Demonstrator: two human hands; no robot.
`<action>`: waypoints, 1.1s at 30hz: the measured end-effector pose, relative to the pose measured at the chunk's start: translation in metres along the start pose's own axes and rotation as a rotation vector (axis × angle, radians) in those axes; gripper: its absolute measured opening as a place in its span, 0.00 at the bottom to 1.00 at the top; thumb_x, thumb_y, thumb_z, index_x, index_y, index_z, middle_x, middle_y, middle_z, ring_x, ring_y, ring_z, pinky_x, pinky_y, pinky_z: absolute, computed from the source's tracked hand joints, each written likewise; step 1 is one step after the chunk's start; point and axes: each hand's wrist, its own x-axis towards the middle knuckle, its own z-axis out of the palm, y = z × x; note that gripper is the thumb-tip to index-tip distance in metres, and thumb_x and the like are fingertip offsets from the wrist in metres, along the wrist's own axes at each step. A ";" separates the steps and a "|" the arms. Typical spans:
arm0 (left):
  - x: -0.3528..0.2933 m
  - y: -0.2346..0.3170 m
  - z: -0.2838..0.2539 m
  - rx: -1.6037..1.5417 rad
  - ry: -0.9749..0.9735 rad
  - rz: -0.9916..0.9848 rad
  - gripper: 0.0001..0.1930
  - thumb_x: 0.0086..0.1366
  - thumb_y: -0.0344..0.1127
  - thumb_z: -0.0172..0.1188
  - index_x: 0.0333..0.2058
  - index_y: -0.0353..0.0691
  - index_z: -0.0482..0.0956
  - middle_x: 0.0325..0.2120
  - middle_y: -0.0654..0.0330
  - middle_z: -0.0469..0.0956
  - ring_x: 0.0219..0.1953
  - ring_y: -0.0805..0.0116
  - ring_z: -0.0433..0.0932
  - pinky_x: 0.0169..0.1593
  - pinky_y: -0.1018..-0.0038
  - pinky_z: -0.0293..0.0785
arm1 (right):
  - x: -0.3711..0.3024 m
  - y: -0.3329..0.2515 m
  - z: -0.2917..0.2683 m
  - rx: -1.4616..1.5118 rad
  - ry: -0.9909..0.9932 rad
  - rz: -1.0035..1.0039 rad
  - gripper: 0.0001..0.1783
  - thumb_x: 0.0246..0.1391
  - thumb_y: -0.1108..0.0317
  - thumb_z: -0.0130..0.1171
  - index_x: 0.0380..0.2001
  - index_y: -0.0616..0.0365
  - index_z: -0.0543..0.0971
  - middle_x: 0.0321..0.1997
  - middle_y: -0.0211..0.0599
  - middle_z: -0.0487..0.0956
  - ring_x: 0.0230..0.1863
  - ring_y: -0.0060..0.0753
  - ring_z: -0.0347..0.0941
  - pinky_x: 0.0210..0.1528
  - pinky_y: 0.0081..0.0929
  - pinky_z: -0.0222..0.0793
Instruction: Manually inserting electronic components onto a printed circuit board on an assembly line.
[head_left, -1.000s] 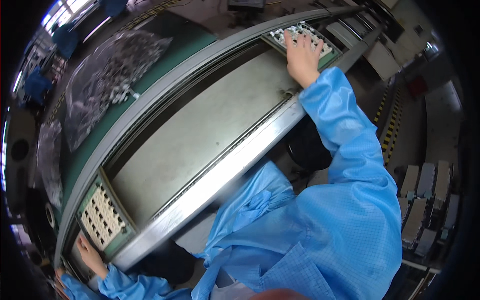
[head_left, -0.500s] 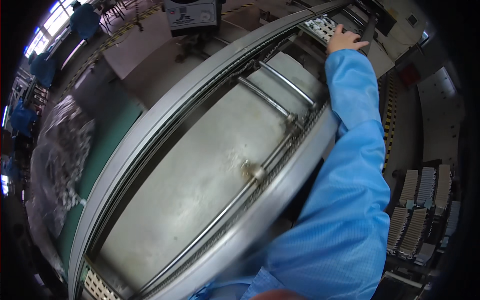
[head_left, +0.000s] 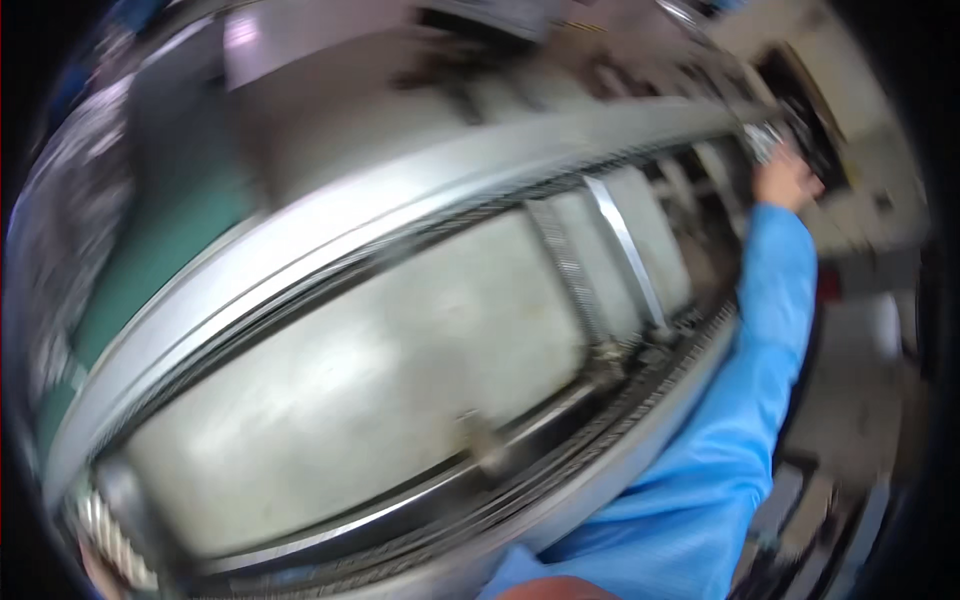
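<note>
My right hand (head_left: 788, 180) is at the far right end of the chain conveyor (head_left: 640, 425), the blue sleeve stretched out behind it. It is beside a shiny, pale perforated piece (head_left: 762, 142); blur hides whether the fingers grip it. At the lower left end of the conveyor lies a pale slotted board (head_left: 115, 540). A skin-coloured patch next to that board looks like part of my left hand (head_left: 98, 572), with its fingers smeared and mostly out of sight.
Between the conveyor rails lies a pale metal plate (head_left: 380, 380), crossed by a threaded rod (head_left: 568, 265) and a smooth bar (head_left: 628, 250). Left of it are a green surface (head_left: 165, 260) and a clear plastic bag (head_left: 75, 220). A dark-and-grey machine (head_left: 495, 18) stands beyond.
The view has swung, so the conveyor lies flatter across the picture. My right hand appears farther right and lower, still at the perforated piece. The skin-coloured patch has appeared at lower left.
</note>
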 end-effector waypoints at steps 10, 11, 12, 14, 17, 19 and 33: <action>-0.050 0.315 0.208 0.242 -0.016 0.090 0.22 0.71 0.46 0.57 0.57 0.39 0.79 0.32 0.58 0.84 0.35 0.63 0.81 0.44 0.68 0.74 | -0.082 -0.025 -0.378 1.317 0.639 -0.524 0.10 0.59 0.65 0.63 0.44 0.44 0.83 0.60 0.28 0.78 0.64 0.37 0.71 0.70 0.57 0.52; -0.036 0.328 0.210 0.424 0.100 0.354 0.21 0.68 0.44 0.60 0.55 0.40 0.79 0.33 0.56 0.84 0.35 0.59 0.81 0.43 0.65 0.75 | -0.096 -0.019 -0.422 1.492 0.622 -0.637 0.09 0.58 0.67 0.64 0.42 0.47 0.84 0.55 0.31 0.80 0.59 0.40 0.74 0.68 0.53 0.55; -0.019 0.338 0.212 0.602 0.234 0.619 0.20 0.66 0.41 0.63 0.53 0.40 0.80 0.33 0.54 0.84 0.36 0.55 0.82 0.43 0.61 0.76 | -0.112 -0.022 -0.459 1.519 0.652 -0.704 0.09 0.57 0.68 0.64 0.42 0.48 0.83 0.52 0.32 0.81 0.57 0.42 0.74 0.65 0.49 0.58; 0.021 0.369 0.219 0.453 0.195 0.709 0.17 0.63 0.39 0.64 0.50 0.42 0.81 0.33 0.52 0.83 0.38 0.49 0.82 0.41 0.57 0.77 | -0.139 -0.022 -0.534 1.693 0.630 -0.794 0.09 0.56 0.69 0.64 0.40 0.50 0.83 0.48 0.31 0.82 0.53 0.41 0.75 0.60 0.43 0.62; 0.074 0.405 0.235 0.563 0.264 0.884 0.18 0.62 0.36 0.63 0.51 0.42 0.79 0.39 0.51 0.83 0.42 0.49 0.82 0.46 0.57 0.78 | -0.173 -0.027 -0.626 1.803 0.540 -0.965 0.08 0.56 0.70 0.63 0.40 0.52 0.82 0.43 0.35 0.83 0.48 0.41 0.77 0.56 0.38 0.67; 0.108 0.414 0.256 0.604 0.256 0.897 0.19 0.61 0.35 0.63 0.51 0.42 0.78 0.39 0.50 0.83 0.43 0.48 0.82 0.47 0.55 0.79 | -0.183 -0.036 -0.673 1.849 0.431 -1.048 0.09 0.58 0.68 0.62 0.41 0.56 0.81 0.38 0.40 0.83 0.43 0.45 0.80 0.48 0.39 0.72; 0.151 0.373 0.263 0.092 0.221 1.056 0.10 0.62 0.30 0.59 0.41 0.34 0.82 0.34 0.45 0.84 0.39 0.44 0.83 0.45 0.56 0.78 | -0.167 -0.118 -0.770 2.026 0.201 -1.028 0.15 0.58 0.69 0.56 0.48 0.57 0.80 0.44 0.49 0.81 0.42 0.53 0.79 0.46 0.41 0.75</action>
